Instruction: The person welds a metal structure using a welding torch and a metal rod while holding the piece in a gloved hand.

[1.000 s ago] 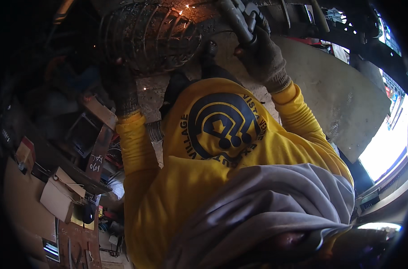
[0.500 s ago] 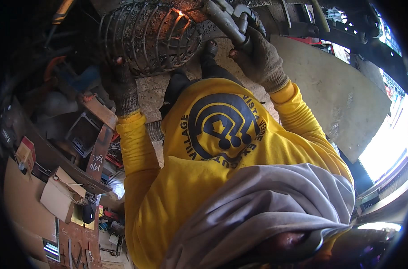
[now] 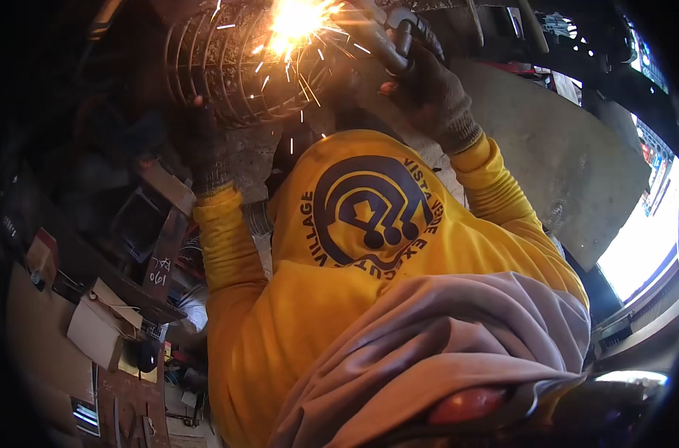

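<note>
My right hand [image 3: 436, 101], in a dark knit glove, grips an electrode holder [image 3: 377, 41] near the top. Just left of the holder's front end, a bright welding arc [image 3: 298, 26] throws sparks over a cylindrical cage of curved metal bars [image 3: 220, 71]. The glare hides the contact point and the electrode. My left hand [image 3: 199, 138], also gloved, is closed at the cage's lower left edge; a bare fingertip shows there, while the other fingers are lost in shadow. Both forearms wear yellow sleeves.
A large flat sheet [image 3: 534, 142] stands at the right. On the left are a rusty metal beam [image 3: 164, 250], an open cardboard box [image 3: 104, 317] and a brown bench [image 3: 134, 396] with hand tools. A wooden handle [image 3: 104, 19] shows at upper left.
The small orange glow on the cage has become a bright arc with flying sparks. The surroundings look darker. Both hands stay nearly in place.
</note>
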The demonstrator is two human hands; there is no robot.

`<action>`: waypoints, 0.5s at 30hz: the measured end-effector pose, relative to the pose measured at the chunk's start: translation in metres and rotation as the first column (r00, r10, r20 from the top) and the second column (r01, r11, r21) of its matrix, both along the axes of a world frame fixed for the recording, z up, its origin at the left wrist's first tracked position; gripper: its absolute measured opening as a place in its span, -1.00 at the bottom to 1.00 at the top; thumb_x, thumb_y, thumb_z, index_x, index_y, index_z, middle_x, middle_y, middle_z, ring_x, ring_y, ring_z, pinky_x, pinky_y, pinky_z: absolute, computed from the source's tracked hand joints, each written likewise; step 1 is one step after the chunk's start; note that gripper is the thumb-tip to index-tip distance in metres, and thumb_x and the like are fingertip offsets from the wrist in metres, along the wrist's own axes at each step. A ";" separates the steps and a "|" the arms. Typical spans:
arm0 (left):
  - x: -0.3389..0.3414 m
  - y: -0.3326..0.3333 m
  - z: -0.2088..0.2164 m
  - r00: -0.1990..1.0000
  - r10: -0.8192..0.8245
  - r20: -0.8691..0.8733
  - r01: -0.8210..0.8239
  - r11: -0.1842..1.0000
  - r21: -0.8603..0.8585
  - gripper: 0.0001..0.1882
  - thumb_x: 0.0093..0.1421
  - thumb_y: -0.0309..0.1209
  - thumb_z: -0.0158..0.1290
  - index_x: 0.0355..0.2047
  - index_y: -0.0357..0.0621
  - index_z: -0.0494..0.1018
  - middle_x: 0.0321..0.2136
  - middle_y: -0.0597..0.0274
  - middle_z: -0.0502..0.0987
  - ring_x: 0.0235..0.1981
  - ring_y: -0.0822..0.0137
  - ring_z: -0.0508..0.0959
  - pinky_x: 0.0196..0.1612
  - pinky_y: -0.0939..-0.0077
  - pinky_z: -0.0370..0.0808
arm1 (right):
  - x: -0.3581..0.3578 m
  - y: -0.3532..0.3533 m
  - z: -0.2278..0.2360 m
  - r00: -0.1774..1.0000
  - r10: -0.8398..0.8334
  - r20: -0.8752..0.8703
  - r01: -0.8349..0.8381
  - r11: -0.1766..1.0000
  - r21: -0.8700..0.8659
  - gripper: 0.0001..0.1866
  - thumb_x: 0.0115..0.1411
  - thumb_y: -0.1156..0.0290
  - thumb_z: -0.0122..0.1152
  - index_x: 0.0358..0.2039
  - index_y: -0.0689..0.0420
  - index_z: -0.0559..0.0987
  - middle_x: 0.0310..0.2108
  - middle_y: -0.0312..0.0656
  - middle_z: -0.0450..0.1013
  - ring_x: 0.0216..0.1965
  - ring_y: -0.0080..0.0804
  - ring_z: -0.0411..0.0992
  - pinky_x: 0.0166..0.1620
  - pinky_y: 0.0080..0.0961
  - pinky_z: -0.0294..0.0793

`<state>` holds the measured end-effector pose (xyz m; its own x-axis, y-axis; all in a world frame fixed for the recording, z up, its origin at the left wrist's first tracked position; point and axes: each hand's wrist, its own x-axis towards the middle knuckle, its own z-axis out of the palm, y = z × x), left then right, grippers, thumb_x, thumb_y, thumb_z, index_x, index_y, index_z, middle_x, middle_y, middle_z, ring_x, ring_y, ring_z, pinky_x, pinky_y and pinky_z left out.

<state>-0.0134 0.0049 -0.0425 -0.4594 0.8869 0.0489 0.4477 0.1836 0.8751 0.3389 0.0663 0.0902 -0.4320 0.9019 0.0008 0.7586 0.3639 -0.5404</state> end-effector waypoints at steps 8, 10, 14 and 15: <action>0.028 0.012 0.045 0.866 0.032 0.499 -0.105 0.987 0.118 -0.50 0.34 -0.12 -0.09 0.09 -0.29 0.34 0.02 0.01 0.44 0.04 0.13 0.44 0.10 0.33 0.30 | -0.001 0.000 -0.001 0.987 -0.044 -0.156 0.026 0.993 -0.113 -0.29 0.04 0.15 0.39 0.16 0.09 0.33 -0.17 0.08 0.50 -0.09 0.06 0.50 -0.11 -0.21 0.51; 0.027 0.011 0.044 0.911 0.012 0.413 -0.076 0.988 0.137 -0.50 0.35 -0.13 -0.10 0.10 -0.29 0.33 0.03 0.01 0.43 0.04 0.13 0.44 0.10 0.33 0.31 | -0.004 0.000 0.010 0.990 -0.126 0.062 0.135 0.976 -0.173 -0.27 0.00 0.14 0.43 0.15 0.08 0.34 -0.16 0.07 0.51 -0.10 0.07 0.50 -0.12 -0.22 0.52; 0.019 0.004 0.032 0.942 0.015 0.335 -0.059 0.991 0.122 -0.51 0.35 -0.16 -0.10 0.11 -0.29 0.31 0.04 0.01 0.42 0.05 0.12 0.44 0.10 0.33 0.32 | -0.003 0.006 -0.007 0.999 0.005 -0.044 -0.001 0.997 0.075 -0.38 0.00 0.19 0.42 0.05 0.12 0.42 -0.18 -0.08 0.51 -0.23 -0.10 0.53 -0.21 -0.33 0.57; 0.018 0.002 0.030 0.948 0.014 0.317 -0.054 0.992 0.118 -0.52 0.35 -0.17 -0.10 0.12 -0.29 0.31 0.05 0.01 0.42 0.05 0.12 0.44 0.11 0.33 0.32 | -0.002 0.005 -0.005 0.997 0.057 -0.055 -0.049 0.988 0.145 -0.41 0.00 0.21 0.42 0.03 0.11 0.45 -0.16 -0.11 0.51 -0.22 -0.15 0.53 -0.21 -0.37 0.58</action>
<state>0.0047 0.0070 -0.0121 -0.4987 0.8668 0.0046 0.1405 0.0756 0.9872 0.3368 0.0714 0.0849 -0.4744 0.8665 0.1551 0.7045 0.4794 -0.5233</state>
